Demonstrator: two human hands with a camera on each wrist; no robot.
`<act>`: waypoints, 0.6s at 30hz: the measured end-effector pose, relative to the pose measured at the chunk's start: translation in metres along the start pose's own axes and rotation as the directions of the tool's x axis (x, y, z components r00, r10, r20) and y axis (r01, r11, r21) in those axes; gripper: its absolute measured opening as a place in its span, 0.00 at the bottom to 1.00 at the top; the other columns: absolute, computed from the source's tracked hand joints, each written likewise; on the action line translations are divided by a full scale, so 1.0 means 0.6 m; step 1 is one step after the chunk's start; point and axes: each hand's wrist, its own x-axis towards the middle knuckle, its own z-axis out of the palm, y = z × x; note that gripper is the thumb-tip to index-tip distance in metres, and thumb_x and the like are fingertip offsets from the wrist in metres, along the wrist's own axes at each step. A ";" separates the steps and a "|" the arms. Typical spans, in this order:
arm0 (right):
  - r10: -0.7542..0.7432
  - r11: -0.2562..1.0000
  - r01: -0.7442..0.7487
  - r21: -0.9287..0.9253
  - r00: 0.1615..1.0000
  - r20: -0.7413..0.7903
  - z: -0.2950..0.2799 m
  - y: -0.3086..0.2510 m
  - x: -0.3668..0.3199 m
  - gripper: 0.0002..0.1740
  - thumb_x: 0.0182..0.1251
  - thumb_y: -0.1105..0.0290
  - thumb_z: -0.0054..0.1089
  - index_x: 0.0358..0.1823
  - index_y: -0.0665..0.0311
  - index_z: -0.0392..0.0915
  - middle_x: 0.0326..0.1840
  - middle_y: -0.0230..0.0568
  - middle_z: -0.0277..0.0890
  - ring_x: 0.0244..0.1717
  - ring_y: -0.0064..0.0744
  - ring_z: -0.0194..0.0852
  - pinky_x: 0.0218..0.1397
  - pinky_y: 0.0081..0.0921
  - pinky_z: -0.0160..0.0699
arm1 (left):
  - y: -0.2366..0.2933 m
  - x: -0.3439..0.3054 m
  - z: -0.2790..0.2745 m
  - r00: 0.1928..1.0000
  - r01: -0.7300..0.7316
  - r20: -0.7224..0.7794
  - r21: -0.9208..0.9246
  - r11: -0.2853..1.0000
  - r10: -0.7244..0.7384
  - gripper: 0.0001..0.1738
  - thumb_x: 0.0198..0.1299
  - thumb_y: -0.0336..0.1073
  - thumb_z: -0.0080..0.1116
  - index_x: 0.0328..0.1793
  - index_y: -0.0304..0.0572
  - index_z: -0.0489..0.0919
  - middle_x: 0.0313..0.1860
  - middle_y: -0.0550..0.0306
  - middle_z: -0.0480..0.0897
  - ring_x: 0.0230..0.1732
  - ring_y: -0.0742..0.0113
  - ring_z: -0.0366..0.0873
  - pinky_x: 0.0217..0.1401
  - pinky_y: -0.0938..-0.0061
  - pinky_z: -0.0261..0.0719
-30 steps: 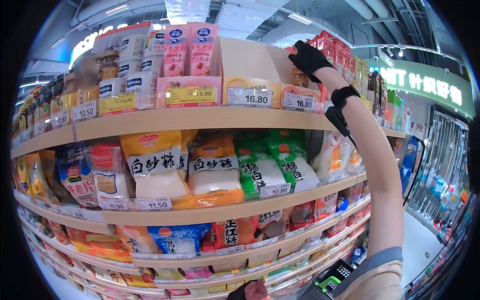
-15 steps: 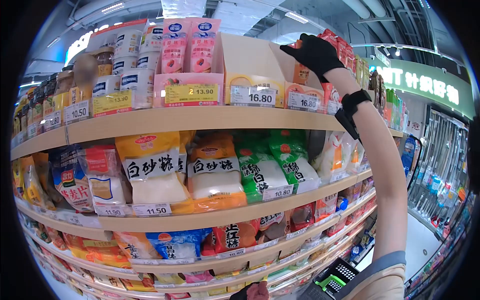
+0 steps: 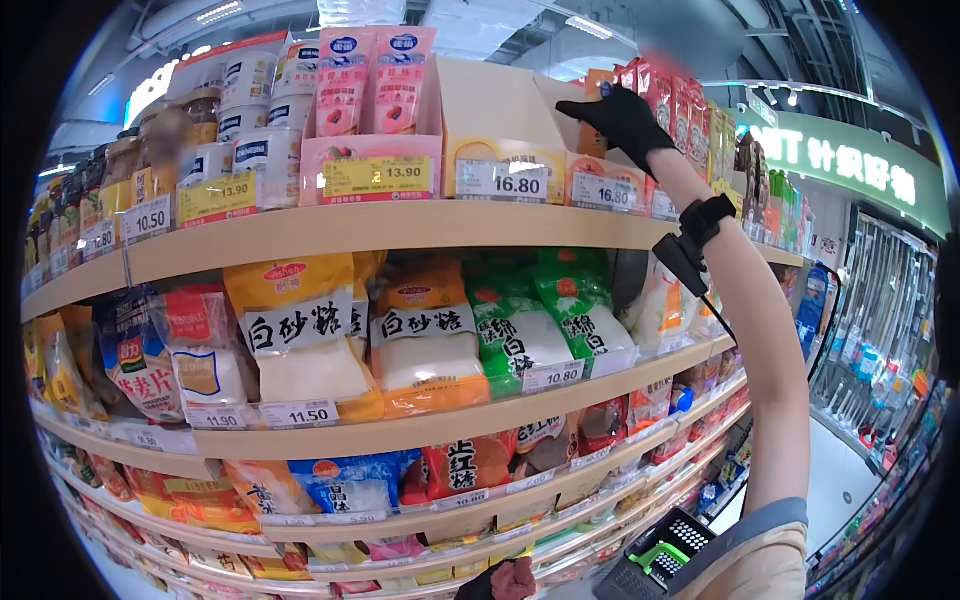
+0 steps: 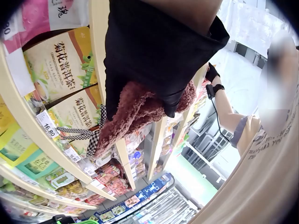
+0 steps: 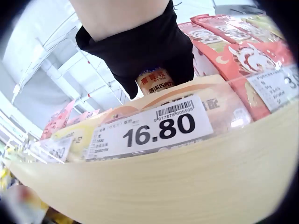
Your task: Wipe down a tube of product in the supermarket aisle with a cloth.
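Observation:
My right hand [image 3: 625,125], in a black glove, reaches over the top shelf at the right. It grips an orange-brown tube [image 5: 156,81] standing in an open display box [image 5: 219,100] behind a 16.80 price tag. In the head view, the thumb stretches left across the tube [image 3: 592,140], and its upper end shows above the thumb. My left hand [image 4: 154,60], also black-gloved, hangs low beside the shelves and holds a fuzzy reddish-brown item [image 4: 128,114]. A checkered ribbon [image 4: 93,140] dangles by it. Only part of this hand [image 3: 478,583] appears at the bottom of the head view.
Pink tubes [image 3: 398,85] and an upright pale carton [image 3: 490,110] stand left of my right hand; red packets [image 3: 665,95] stand to its right. Bags of sugar [image 3: 425,340] fill the shelf below. A dark basket [image 3: 640,575] with a green handle is low at the right.
My right hand has shifted slightly about the tube, with the thumb now across it and more of its upper end showing. The left hand has barely moved.

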 end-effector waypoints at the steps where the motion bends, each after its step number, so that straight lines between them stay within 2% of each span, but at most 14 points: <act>1: 0.086 0.996 -0.087 0.000 0.981 0.172 -0.006 -0.003 0.000 0.37 0.42 0.44 0.65 0.43 0.71 0.71 0.31 0.47 0.77 0.33 0.35 0.79 0.39 0.27 0.76 | 0.003 0.006 0.002 0.990 0.103 -0.062 -0.309 0.945 -0.128 0.19 0.66 0.46 0.35 0.33 0.38 0.69 0.18 0.52 0.67 0.10 0.64 0.62 0.11 0.74 0.58; 2: 0.096 0.995 -0.097 -0.004 0.979 0.180 -0.008 -0.004 -0.006 0.37 0.42 0.44 0.65 0.43 0.71 0.71 0.31 0.47 0.77 0.33 0.35 0.79 0.39 0.27 0.76 | 0.006 0.009 0.004 0.959 0.168 -0.086 -0.594 0.787 -0.270 0.19 0.66 0.47 0.36 0.33 0.40 0.69 0.17 0.51 0.66 0.08 0.63 0.62 0.10 0.74 0.57; 3: 0.030 0.999 -0.033 0.015 0.978 0.206 -0.006 0.000 -0.014 0.37 0.39 0.39 0.62 0.37 0.69 0.75 0.29 0.47 0.78 0.34 0.37 0.79 0.39 0.28 0.76 | 0.011 0.007 0.012 0.910 0.182 -0.068 -0.822 0.540 -0.409 0.19 0.65 0.48 0.37 0.33 0.41 0.69 0.16 0.51 0.66 0.07 0.62 0.61 0.08 0.73 0.57; 4: -0.037 0.999 0.029 0.036 0.971 0.234 0.002 0.010 -0.019 0.38 0.36 0.35 0.60 0.31 0.67 0.79 0.27 0.47 0.78 0.34 0.39 0.79 0.38 0.30 0.76 | 0.030 -0.006 0.037 0.879 0.148 -0.058 -0.910 0.387 -0.473 0.18 0.65 0.47 0.37 0.32 0.41 0.67 0.16 0.52 0.66 0.07 0.63 0.61 0.09 0.73 0.57; 5: -0.220 0.970 0.228 -0.079 0.970 0.100 0.012 0.018 -0.019 0.36 0.37 0.34 0.59 0.29 0.64 0.80 0.28 0.45 0.79 0.32 0.38 0.79 0.36 0.29 0.75 | 0.010 -0.009 0.021 0.912 0.174 -0.081 -0.812 0.557 -0.402 0.17 0.65 0.46 0.36 0.32 0.41 0.66 0.16 0.52 0.66 0.07 0.63 0.60 0.09 0.72 0.56; 6: -0.250 0.958 0.257 -0.126 0.966 0.070 0.011 0.015 -0.021 0.34 0.41 0.36 0.58 0.30 0.65 0.80 0.28 0.48 0.78 0.31 0.39 0.78 0.36 0.28 0.75 | 0.000 -0.003 0.009 0.943 0.184 -0.082 -0.679 0.711 -0.322 0.16 0.66 0.45 0.36 0.32 0.41 0.66 0.17 0.52 0.66 0.07 0.64 0.60 0.09 0.72 0.56; 8: -0.298 0.947 0.286 -0.144 0.952 -0.072 0.003 0.012 -0.026 0.34 0.44 0.36 0.56 0.30 0.65 0.79 0.26 0.48 0.78 0.32 0.39 0.79 0.36 0.27 0.76 | -0.011 0.004 -0.008 0.921 0.181 -0.126 -0.700 0.691 -0.369 0.18 0.66 0.44 0.35 0.30 0.40 0.66 0.14 0.53 0.64 0.07 0.64 0.59 0.09 0.72 0.55; 9: -0.378 0.893 0.327 -0.310 0.918 -0.119 -0.004 0.009 -0.018 0.30 0.47 0.39 0.57 0.25 0.64 0.78 0.20 0.41 0.77 0.25 0.33 0.78 0.31 0.24 0.75 | -0.011 0.010 -0.009 0.943 0.191 -0.098 -0.626 0.756 -0.319 0.17 0.66 0.44 0.35 0.31 0.40 0.66 0.15 0.54 0.65 0.09 0.64 0.60 0.10 0.73 0.56; 11: -0.424 0.902 0.419 -0.100 0.821 -0.382 -0.029 0.011 -0.008 0.25 0.49 0.47 0.60 0.30 0.66 0.78 0.25 0.41 0.78 0.28 0.34 0.78 0.35 0.24 0.75 | -0.007 0.023 -0.013 0.976 0.180 -0.029 -0.463 0.868 -0.218 0.15 0.66 0.43 0.36 0.34 0.40 0.67 0.18 0.55 0.66 0.12 0.66 0.63 0.13 0.75 0.58; 12: -0.398 0.875 0.483 0.039 0.762 -0.510 -0.047 -0.003 -0.020 0.22 0.50 0.51 0.62 0.32 0.66 0.78 0.28 0.41 0.78 0.31 0.33 0.78 0.37 0.24 0.75 | -0.004 0.030 -0.016 0.985 0.162 0.011 -0.376 0.912 -0.170 0.15 0.66 0.43 0.37 0.35 0.39 0.67 0.19 0.55 0.66 0.14 0.66 0.64 0.15 0.76 0.59; 13: -0.312 0.896 0.434 0.095 0.767 -0.560 -0.073 -0.023 -0.033 0.20 0.49 0.54 0.65 0.30 0.66 0.76 0.26 0.39 0.78 0.27 0.34 0.77 0.33 0.25 0.74 | -0.004 0.032 -0.019 0.990 0.142 0.049 -0.288 0.947 -0.133 0.14 0.66 0.42 0.37 0.36 0.39 0.67 0.20 0.56 0.67 0.15 0.67 0.65 0.16 0.77 0.60; 14: -0.217 0.913 0.377 0.155 0.771 -0.598 -0.099 -0.040 -0.047 0.18 0.47 0.58 0.68 0.29 0.65 0.75 0.23 0.37 0.77 0.23 0.35 0.76 0.28 0.26 0.73 | -0.008 0.032 -0.023 0.990 0.124 0.087 -0.202 0.972 -0.108 0.14 0.66 0.42 0.38 0.38 0.39 0.68 0.22 0.56 0.68 0.17 0.68 0.66 0.18 0.78 0.61; 16: -0.211 0.780 0.485 0.396 0.800 -0.562 -0.123 -0.037 -0.071 0.13 0.52 0.66 0.65 0.29 0.68 0.73 0.21 0.36 0.76 0.23 0.26 0.76 0.26 0.21 0.71 | -0.029 0.014 -0.020 0.983 0.102 0.156 -0.045 0.994 -0.094 0.13 0.65 0.41 0.39 0.40 0.39 0.68 0.24 0.57 0.69 0.21 0.69 0.69 0.20 0.80 0.64; 18: -0.117 0.739 0.439 0.511 0.830 -0.545 -0.134 -0.032 -0.112 0.11 0.53 0.68 0.63 0.28 0.69 0.73 0.21 0.36 0.76 0.21 0.24 0.75 0.25 0.20 0.71 | -0.030 0.020 0.006 0.998 0.055 0.024 0.275 0.960 -0.064 0.11 0.64 0.39 0.38 0.32 0.42 0.64 0.18 0.63 0.58 0.12 0.72 0.56 0.14 0.80 0.48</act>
